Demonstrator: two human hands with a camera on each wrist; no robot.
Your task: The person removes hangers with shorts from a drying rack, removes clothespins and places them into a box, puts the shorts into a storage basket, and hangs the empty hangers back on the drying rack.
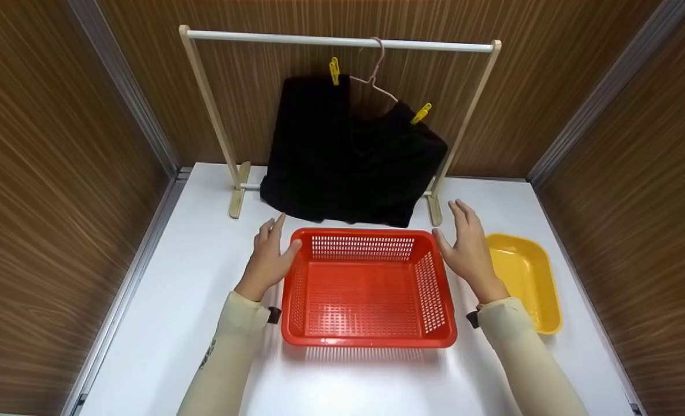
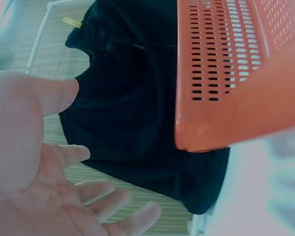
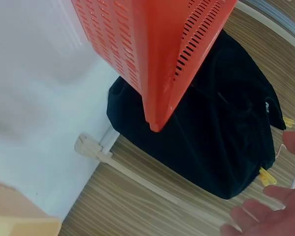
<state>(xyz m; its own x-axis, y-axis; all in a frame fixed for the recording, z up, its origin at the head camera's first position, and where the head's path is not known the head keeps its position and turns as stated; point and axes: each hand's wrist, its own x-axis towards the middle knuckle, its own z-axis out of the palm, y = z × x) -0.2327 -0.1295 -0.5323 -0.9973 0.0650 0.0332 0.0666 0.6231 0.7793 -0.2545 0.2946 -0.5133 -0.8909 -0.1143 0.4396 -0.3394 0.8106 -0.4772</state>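
Observation:
A red plastic basket (image 1: 359, 289) with slotted walls stands between the two hands. My left hand (image 1: 270, 257) is at its left rim, fingers extended and thumb near the corner; the left wrist view shows an empty palm. On the other side my right hand (image 1: 466, 248) has straight fingers, its thumb close to the back right corner. Behind the basket a black garment (image 1: 348, 156) hangs unevenly from a pink hanger (image 1: 375, 72), its right shoulder lower. One yellow clothespin (image 1: 334, 70) is on its upper left edge, another yellow clothespin (image 1: 421, 113) on the right.
A small rack with a white rail (image 1: 261, 38) and wooden legs bears the hanger. Right of my right hand lies a yellow tray (image 1: 541, 289), partly behind that wrist. Wood-patterned panels (image 1: 59, 144) enclose the white table (image 1: 174, 312) at the back and sides.

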